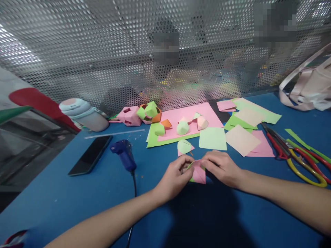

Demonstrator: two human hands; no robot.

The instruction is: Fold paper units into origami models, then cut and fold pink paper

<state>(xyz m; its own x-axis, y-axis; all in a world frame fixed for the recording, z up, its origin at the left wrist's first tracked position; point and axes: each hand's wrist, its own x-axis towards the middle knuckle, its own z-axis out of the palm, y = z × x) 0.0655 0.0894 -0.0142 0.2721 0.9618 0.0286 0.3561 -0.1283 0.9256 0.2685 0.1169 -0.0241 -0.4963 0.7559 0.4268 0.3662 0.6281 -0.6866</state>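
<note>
A small piece of pink and green folded paper (199, 175) is held between both hands, just above the blue table. My left hand (177, 177) pinches its left edge, thumb in front and fingers curled behind. At the upper right edge, my right hand (222, 168) grips it between thumb and fingers. Just beyond lies a folded piece with a rounded pale green top and pink corners (184, 147). More folded pieces, one with a pale green dome (183, 127) and one in cream (202, 122), rest on a pink sheet (170, 116).
Paper squares, pale green (212, 138) and cream (242, 140), lie behind my right hand. Pliers (278, 143) and yellow-handled scissors (305, 172) are at right. A blue corded glue gun (123, 155), a phone (90, 155) and a bottle (84, 114) stand left. A perforated metal panel (108, 51) borders the back.
</note>
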